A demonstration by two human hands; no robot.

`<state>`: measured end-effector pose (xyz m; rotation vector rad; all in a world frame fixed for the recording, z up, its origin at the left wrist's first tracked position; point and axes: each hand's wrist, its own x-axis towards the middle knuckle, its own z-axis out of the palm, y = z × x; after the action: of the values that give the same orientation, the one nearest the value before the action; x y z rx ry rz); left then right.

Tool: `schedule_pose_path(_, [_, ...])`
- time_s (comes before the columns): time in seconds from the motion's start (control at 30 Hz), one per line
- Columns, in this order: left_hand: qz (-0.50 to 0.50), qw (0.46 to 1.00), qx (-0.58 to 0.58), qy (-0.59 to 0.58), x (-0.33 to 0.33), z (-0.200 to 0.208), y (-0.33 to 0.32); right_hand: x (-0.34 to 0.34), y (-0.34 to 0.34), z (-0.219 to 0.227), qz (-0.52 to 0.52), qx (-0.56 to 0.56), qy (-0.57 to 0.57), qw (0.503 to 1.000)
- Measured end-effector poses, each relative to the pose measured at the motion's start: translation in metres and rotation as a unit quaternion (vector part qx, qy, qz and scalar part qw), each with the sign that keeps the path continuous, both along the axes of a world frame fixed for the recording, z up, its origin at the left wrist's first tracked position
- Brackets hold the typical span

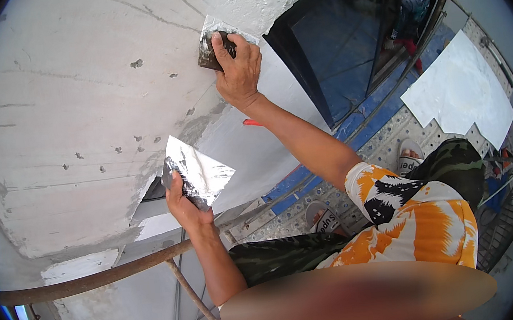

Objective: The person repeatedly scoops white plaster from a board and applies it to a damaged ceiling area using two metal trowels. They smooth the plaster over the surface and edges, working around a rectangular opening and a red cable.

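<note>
Right hand [238, 68] clamped on putty knife [214, 44] against concrete wall [64, 117]; left hand [183, 202], below, grips steel hawk [198, 169]: stiff, light, thin-edged; best held by handles.

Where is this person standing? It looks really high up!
Most likely a building site, up on scaffolding against an outside wall. The right hand presses a trowel to the grey plastered wall, the left hand holds a metal plate, and sandalled feet stand on a perforated metal plank behind a rusty rail.

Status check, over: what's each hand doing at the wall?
Right hand presses putty knife on grey wall. Left hand grips metal hawk plate. Nothing blocking the blade.
</note>
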<state>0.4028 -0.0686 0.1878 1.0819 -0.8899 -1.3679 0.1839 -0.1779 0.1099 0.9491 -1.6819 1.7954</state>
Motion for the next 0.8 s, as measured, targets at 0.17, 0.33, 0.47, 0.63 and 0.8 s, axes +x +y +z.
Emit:
schedule_pose_path(0.17, [0.011, 1.0, -0.005, -0.001, -0.002, 0.001, -0.001, -0.009, 0.034, 0.0, 0.043, -0.008, -0.081, 0.996])
schedule_pose_path(0.33, [0.018, 1.0, -0.005, 0.002, 0.001, 0.004, 0.004, -0.07, 0.016, 0.021, -0.123, 0.008, -0.137, 0.983])
schedule_pose_path(0.47, [0.01, 1.0, -0.011, 0.001, -0.001, 0.005, 0.005, -0.034, -0.004, 0.036, -0.072, -0.037, -0.056, 0.995])
schedule_pose_path(0.63, [0.004, 1.0, -0.016, 0.006, -0.003, 0.003, 0.001, 0.023, 0.024, 0.02, 0.072, 0.036, -0.029, 0.996])
schedule_pose_path(0.8, [0.011, 1.0, -0.001, 0.006, 0.002, 0.001, 0.0, -0.007, 0.08, -0.006, 0.13, -0.07, -0.227, 0.963])
